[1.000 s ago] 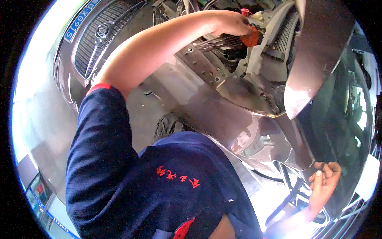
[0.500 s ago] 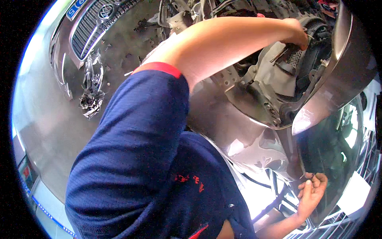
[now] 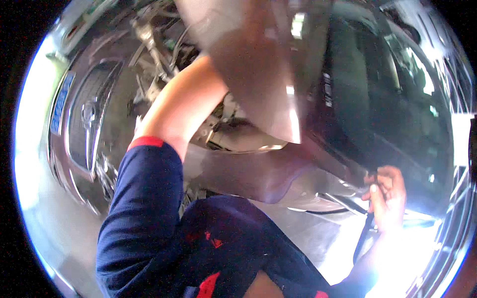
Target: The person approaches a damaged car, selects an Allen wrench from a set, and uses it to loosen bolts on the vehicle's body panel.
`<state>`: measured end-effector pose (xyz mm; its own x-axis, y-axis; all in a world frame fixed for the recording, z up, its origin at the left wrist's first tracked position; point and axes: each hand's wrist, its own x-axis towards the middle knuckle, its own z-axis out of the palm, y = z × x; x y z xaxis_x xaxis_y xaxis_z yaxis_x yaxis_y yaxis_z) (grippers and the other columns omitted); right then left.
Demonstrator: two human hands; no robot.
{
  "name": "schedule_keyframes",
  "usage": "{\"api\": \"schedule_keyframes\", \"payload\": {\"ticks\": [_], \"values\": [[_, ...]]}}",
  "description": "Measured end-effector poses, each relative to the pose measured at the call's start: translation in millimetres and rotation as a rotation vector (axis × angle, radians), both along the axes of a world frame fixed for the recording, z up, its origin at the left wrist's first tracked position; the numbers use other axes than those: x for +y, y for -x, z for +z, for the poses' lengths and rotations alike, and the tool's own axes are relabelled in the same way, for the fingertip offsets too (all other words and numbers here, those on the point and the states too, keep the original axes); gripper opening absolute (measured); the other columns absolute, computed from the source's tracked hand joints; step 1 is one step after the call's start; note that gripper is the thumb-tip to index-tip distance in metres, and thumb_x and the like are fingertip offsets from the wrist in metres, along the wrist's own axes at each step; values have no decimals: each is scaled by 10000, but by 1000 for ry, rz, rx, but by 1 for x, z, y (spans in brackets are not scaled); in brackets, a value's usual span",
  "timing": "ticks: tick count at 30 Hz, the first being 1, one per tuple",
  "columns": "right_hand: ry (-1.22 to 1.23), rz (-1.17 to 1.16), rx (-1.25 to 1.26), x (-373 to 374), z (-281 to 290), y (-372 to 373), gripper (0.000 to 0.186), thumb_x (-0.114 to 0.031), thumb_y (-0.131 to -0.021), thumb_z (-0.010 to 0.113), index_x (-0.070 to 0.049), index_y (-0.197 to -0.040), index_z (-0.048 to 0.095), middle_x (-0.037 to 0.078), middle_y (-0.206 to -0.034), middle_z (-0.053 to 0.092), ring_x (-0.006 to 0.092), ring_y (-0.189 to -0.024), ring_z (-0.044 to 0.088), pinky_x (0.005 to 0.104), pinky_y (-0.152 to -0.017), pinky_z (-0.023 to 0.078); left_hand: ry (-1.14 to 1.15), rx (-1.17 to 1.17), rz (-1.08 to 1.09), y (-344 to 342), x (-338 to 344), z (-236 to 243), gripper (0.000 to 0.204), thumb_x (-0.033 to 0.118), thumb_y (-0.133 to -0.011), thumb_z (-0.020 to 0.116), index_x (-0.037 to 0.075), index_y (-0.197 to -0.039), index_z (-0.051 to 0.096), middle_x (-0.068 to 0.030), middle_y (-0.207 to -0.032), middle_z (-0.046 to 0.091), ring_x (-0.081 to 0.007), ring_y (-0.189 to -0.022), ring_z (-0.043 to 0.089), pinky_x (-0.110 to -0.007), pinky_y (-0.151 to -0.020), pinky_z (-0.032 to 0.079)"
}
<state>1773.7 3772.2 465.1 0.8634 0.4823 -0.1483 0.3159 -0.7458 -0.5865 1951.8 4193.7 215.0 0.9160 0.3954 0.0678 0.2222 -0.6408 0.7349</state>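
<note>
My left forearm reaches into the engine bay (image 3: 154, 44) of a grey car, and my left hand disappears behind the raised hood panel (image 3: 256, 69). Below the hood's tip runs the grey fender (image 3: 238, 174). At the right, my right hand (image 3: 385, 196) rests by the rear end of the fender near the lower corner of the dark windshield (image 3: 382, 124). Its fingers are curled and pinched on something small and dark that I cannot make out. The frame is blurred.
A detached-looking chrome grille (image 3: 82, 134) with a blue licence plate (image 3: 63, 102) sits at the left, with broken dark parts beside it. My navy-clad body fills the lower middle, close against the car's side.
The view has shifted, so the hood panel now covers more of the engine bay. My left hand, seen earlier among engine parts, is now hidden. My right hand stays pinched near the windshield corner.
</note>
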Motion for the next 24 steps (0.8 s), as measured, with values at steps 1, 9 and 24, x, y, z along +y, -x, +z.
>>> {"api": "schedule_keyframes", "payload": {"ticks": [1, 9, 24], "values": [[0, -14, 1, 2, 2, -1, 347, 18, -973, 566, -44, -1308, 500, 140, -1065, 721, 137, -730, 689, 223, -519, 477, 0, -1, -12, 11, -3, -1, 695, 693, -728, 767, 177, -1193, 734, -18, -1098, 741, -165, -957, 708, -328, -834, 565], [-170, 42, 2, -23, 1, -33, 236, 69, -959, 570, 5, -1187, 568, 121, -953, 717, 137, -807, 699, 277, -667, 590, -29, -27, -2, 71, -6, 3, 657, 666, -748, 757, 163, -1170, 725, -27, -1071, 733, -175, -936, 701, -336, -819, 561], [-150, 347, -9, -29, 1, -98, 266, 62, -960, 541, 28, -1219, 592, 94, -907, 664, 109, -734, 641, 268, -644, 529, -30, -86, 24, 106, -18, 26, 587, 615, -784, 738, 138, -1125, 708, -44, -1020, 718, -194, -897, 688, -352, -790, 554]]}}
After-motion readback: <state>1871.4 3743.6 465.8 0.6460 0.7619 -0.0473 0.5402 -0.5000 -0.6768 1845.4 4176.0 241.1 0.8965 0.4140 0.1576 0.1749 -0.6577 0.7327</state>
